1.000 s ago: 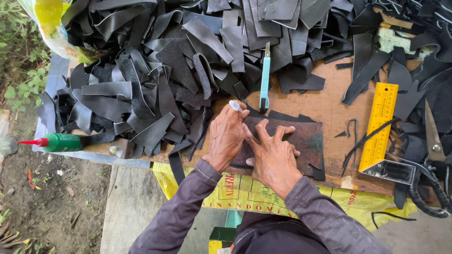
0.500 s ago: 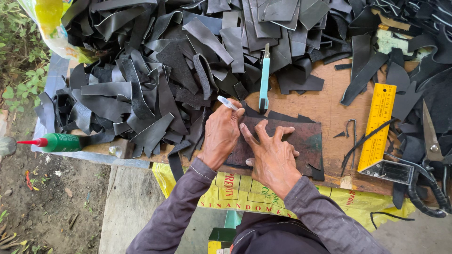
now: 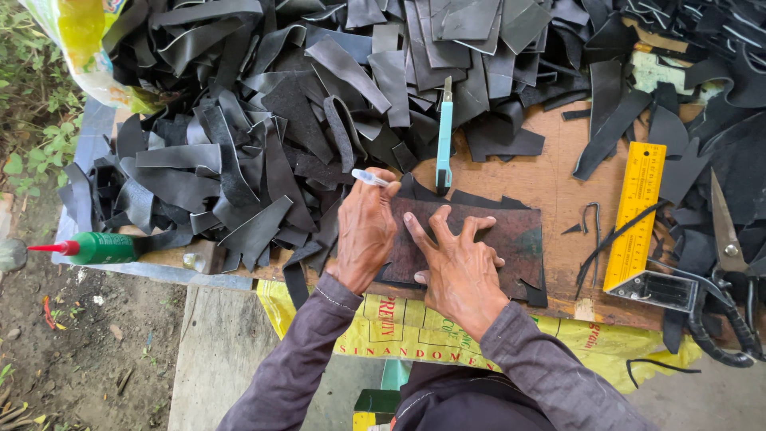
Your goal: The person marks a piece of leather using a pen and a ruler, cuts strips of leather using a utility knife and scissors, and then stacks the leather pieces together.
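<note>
The head view shows the left hand [image 3: 365, 231] gripping a white-barrelled pen [image 3: 370, 178], which has slid a little rightward along the far-left edge of the dark, flat leather piece [image 3: 487, 231] since half a second ago, so the tracing seems to be advancing. The right hand [image 3: 459, 267] stays spread open, pressing the piece onto the brown wooden counter [image 3: 558, 172]. No container holds anything; black leather offcuts [image 3: 239, 152] lie heaped loose, beside a yellow ruler [image 3: 636, 211] and a teal utility knife [image 3: 444, 136].

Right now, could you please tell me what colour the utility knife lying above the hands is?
The utility knife is light turquoise, seen in the head view.
</note>
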